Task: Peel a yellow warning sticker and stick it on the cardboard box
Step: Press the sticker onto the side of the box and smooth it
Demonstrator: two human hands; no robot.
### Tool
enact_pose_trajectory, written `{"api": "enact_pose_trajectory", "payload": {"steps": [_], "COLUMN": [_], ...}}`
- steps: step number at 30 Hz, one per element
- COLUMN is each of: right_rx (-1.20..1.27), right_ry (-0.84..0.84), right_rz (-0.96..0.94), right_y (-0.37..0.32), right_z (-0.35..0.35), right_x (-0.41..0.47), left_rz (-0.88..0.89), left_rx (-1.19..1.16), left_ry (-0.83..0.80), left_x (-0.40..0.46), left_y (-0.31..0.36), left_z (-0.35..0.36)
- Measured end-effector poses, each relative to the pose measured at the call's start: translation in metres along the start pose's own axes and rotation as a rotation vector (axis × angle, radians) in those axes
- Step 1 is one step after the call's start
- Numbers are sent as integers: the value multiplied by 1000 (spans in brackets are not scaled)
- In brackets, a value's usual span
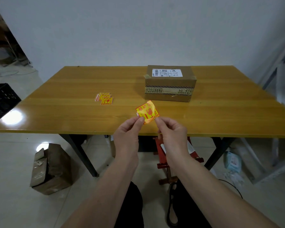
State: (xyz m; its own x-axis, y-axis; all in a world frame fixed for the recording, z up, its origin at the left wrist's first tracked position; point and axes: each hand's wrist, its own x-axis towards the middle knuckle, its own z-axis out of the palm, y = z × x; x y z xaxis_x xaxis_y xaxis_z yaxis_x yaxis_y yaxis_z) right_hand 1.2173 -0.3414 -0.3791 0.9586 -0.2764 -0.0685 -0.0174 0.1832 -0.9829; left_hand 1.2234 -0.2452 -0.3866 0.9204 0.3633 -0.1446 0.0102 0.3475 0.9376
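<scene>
I hold one yellow warning sticker (147, 111) with red print above the table's near edge. My left hand (128, 134) pinches its lower left corner and my right hand (172, 131) pinches its lower right edge. The sticker's top corner curls. A small pile of the same stickers (104, 98) lies on the wooden table (64, 96) to the left. The cardboard box (170, 83), sealed with striped tape and bearing a white shipping label on top, stands at the back right, apart from my hands.
A black plastic crate (2, 100) sits off the table's left edge. An open, torn cardboard box (51, 168) stands on the floor at the left. A red stool (171, 162) is under the table. A metal frame (273, 112) rises at the right.
</scene>
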Motion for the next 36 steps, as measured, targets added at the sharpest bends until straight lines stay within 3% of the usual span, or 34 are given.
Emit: {"api": "enact_pose_trajectory", "payload": {"steps": [4, 8, 15, 32, 36], "right_rx": [-212, -295, -250, -241, -249], "right_ry": [14, 60, 60, 78, 66], "right_rz": [-125, -197, -200, -138, -156], "right_y": [0, -7, -27, -12, -6], "right_z": [-11, -24, -37, -78, -86], "right_x": [9, 23, 52, 147, 171], "left_rz": [144, 176, 155, 58, 124], "left_rx": [149, 283, 340, 400, 444], "left_ry": [-31, -93, -183, -227, -139], "left_x": [4, 16, 26, 78, 91], "left_y": [13, 24, 22, -28, -44], "left_z": [1, 4, 37, 118, 139]}}
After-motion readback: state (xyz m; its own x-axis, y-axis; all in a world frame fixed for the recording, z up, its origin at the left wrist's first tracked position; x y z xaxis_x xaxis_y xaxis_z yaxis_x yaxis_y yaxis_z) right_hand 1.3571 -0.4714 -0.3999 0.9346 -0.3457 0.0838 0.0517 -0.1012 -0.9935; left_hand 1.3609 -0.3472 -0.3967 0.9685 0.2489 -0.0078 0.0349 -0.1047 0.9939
